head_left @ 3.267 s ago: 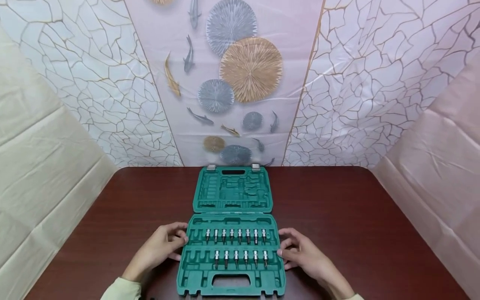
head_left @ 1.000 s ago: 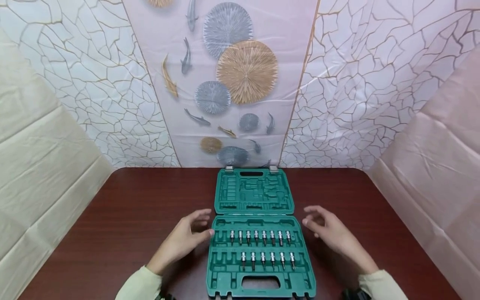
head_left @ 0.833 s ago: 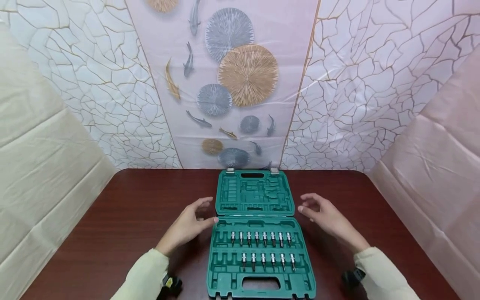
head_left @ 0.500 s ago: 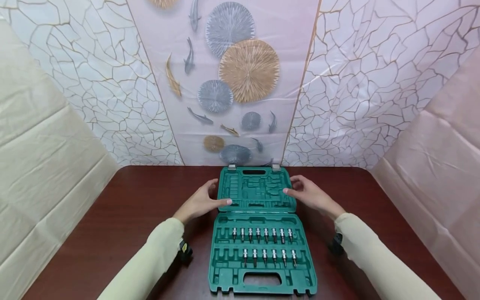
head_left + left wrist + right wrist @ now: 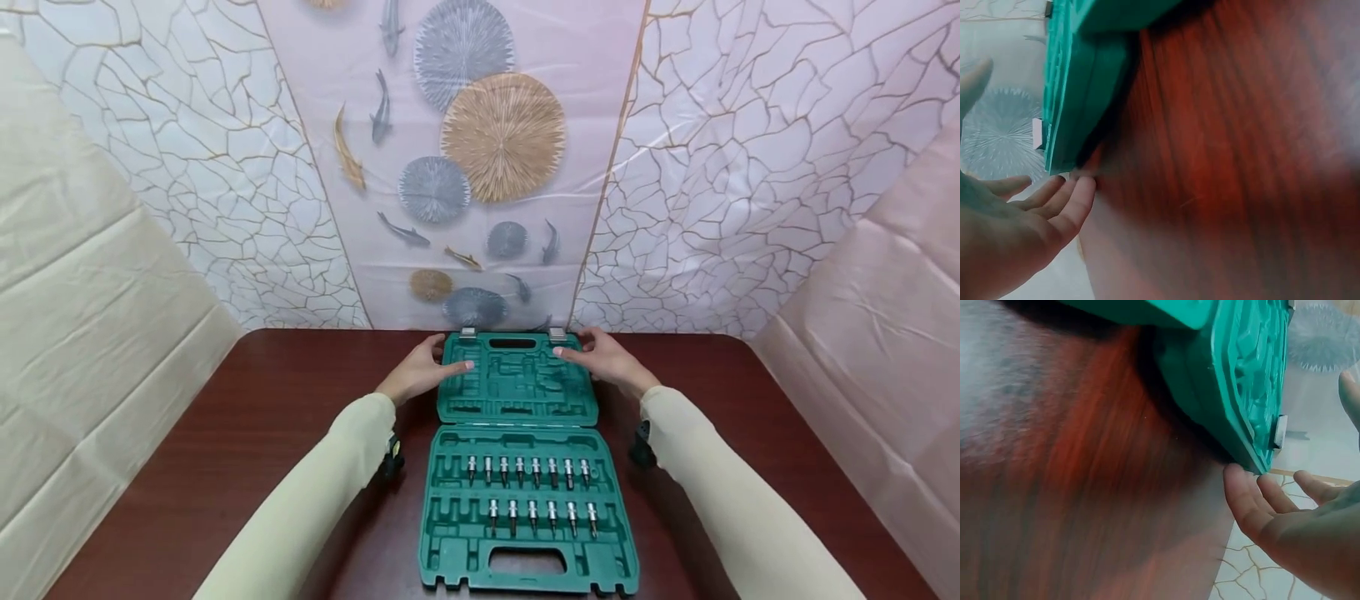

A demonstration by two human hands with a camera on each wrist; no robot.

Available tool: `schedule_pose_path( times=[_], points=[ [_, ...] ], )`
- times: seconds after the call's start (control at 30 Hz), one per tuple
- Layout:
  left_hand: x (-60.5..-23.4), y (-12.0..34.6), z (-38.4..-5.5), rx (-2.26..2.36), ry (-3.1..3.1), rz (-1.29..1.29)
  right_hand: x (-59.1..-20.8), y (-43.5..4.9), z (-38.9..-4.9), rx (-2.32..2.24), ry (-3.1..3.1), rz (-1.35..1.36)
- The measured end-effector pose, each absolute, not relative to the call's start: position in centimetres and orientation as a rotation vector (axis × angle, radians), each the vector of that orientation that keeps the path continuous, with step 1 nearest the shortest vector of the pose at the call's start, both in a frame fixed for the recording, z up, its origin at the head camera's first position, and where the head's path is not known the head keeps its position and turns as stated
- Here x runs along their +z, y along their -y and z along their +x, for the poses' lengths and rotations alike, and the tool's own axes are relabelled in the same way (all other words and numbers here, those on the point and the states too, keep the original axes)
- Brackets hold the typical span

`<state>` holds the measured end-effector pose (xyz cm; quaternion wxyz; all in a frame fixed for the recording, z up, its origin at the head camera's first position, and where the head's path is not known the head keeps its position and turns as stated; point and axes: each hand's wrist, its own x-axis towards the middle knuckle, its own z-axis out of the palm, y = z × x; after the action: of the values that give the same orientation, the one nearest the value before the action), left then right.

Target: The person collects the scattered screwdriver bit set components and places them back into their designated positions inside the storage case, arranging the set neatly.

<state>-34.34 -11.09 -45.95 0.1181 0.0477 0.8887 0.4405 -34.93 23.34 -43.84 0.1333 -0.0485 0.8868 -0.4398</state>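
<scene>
A green tool case (image 5: 453,554) lies opened flat, its hinged lid (image 5: 517,387) on the far side. Silver bit sockets (image 5: 536,472) stand in two rows in the near half; moulded hollows in the lid hold nothing. My left hand (image 5: 416,369) is at the lid's far left corner, thumb above the lid, fingers outside the edge. At the far right corner my right hand (image 5: 611,364) mirrors it. In both wrist views the fingers are fairly straight, fingertips at or just under the lid's corner (image 5: 1254,459), with the thumbs apart from it. Whether they touch is unclear.
Two metal latches (image 5: 557,334) sit on the lid's far edge, close to the patterned backdrop (image 5: 345,283). The dark red wooden table (image 5: 285,417) extends on both sides. Pale cloth walls (image 5: 862,333) close in left and right.
Both hands have moved forward from the sides of the near half to the lid's far corners. Earlier, the case shifted to the right; the lid still lies flat.
</scene>
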Motion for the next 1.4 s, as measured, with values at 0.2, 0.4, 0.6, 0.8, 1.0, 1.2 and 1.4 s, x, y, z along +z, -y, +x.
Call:
schedule_pose_path(
  times=[0.2, 0.4, 0.6, 0.8, 1.0, 1.2, 1.4],
  points=[
    [-46.1, 10.1, -35.8, 1.207, -2.647, 0.161, -44.9, -23.2, -36.1, -1.318, -2.566, -0.123],
    [-46.7, 9.8, -36.7, 1.197, -2.644, 0.119, -46.1, -23.0, -36.8, -1.248, -2.609, -0.120],
    [-47.8, 9.5, -36.6, 1.245, -2.672, 0.022, -46.5, -22.9, -37.4, -1.159, -2.667, -0.144],
    [-48.2, 10.0, -37.0, 1.310, -2.646, 0.052, -47.1, -23.0, -37.6, -1.110, -2.756, -0.136],
    [-48.2, 10.1, -37.2, 1.326, -2.629, 0.068, -47.3, -23.2, -37.7, -1.157, -2.715, -0.122],
    [-47.9, 9.9, -37.6, 1.363, -2.616, 0.076, -47.1, -24.0, -37.8, -1.317, -2.581, -0.126],
    [-47.1, 9.5, -37.6, 1.553, -2.551, 0.092, -47.1, -25.1, -37.9, -1.473, -2.500, -0.141]
  ],
)
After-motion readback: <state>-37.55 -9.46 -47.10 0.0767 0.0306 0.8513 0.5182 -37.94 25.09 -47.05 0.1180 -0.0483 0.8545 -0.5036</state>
